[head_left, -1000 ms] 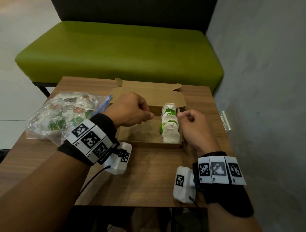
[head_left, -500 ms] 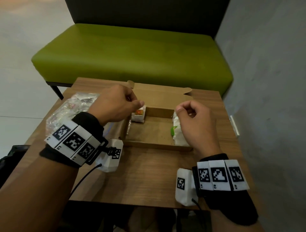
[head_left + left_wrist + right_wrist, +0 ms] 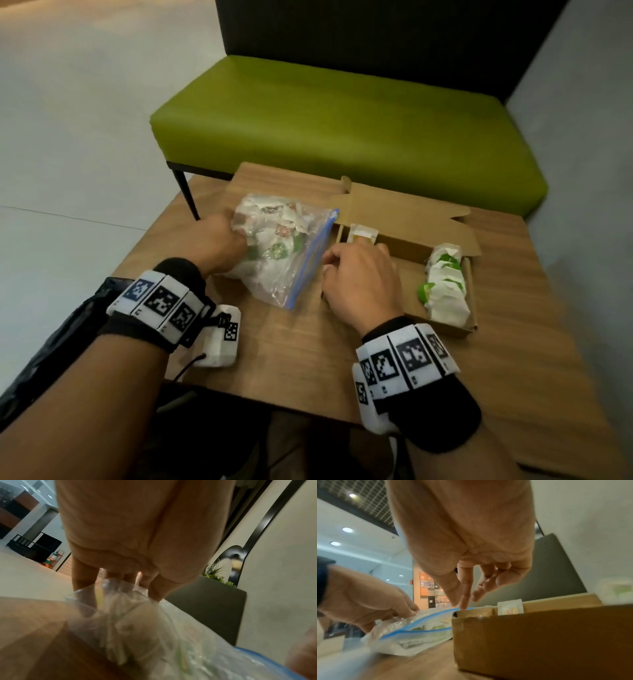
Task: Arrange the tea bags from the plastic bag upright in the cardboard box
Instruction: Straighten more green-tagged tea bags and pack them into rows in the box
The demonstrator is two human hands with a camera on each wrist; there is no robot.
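Near edge of table (image 3: 308, 359): bare wood, wrist rigs just above it. R hand (image 3: 363, 281) next, hovering at near-left corner of cardboard box (image 3: 445, 327); grip loose, fingers half curled, thumb and index tips close together, nothing in it; index tip by the bag's blue zip edge in wrist view. L hand (image 3: 219, 241) level w/ it, pressed on far-left side of plastic bag (image 3: 274, 250); fingers bent down into the film, pinning the bag, though whether really clutching can't tell. Bag flat on table, just left of box, mouth toward box, still well filled w/ tea bags. Further in: row of green-label tea bags (image 3: 445, 277) upright along box's right wall; single orange-label tea bag (image 3: 361, 233) upright in far-left corner. Beyond: box flap, green bench (image 3: 342, 130).

Step in hand, probably: fetch next sachet. To do well: keep L pinning bag so mouth stays open; slide R in through zip; take one sachet by top edge, not a clump; stand it against the orange one, label up.
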